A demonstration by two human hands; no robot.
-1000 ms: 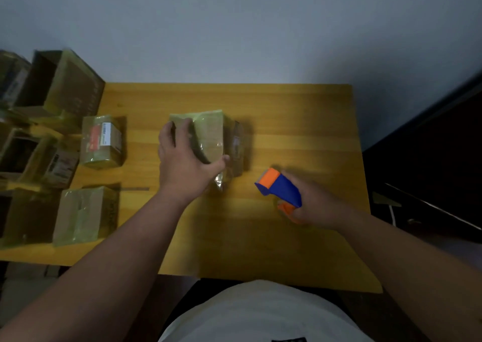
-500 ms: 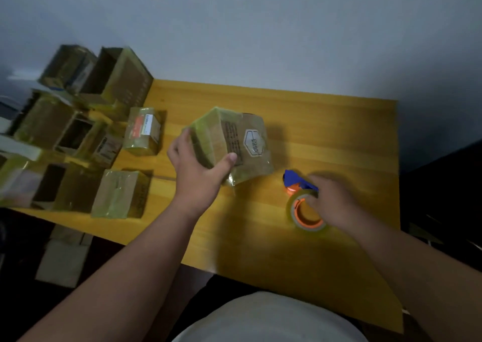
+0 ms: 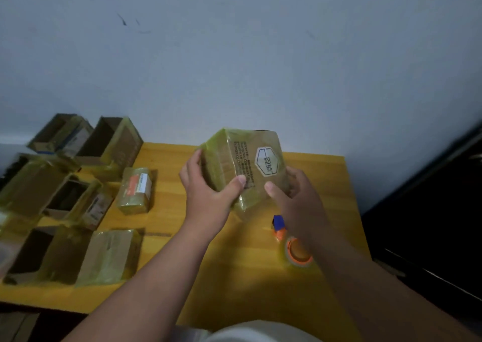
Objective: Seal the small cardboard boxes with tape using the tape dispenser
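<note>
Both hands (image 3: 210,198) (image 3: 294,201) raised, fingers curled

Tape dispenser (image 3: 292,247) at 5 o'clock partly hidden behind the right forearm, printed text on the held taped cardboard box (image 3: 250,164) too small to read, open boxes (image 3: 23,250) at 9 o'clock blurred, cut by the left edge

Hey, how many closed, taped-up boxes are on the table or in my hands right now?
3: one box held in both hands, one labelled box mid-table, one near box at the front edge. The left pile may hide more.
</note>
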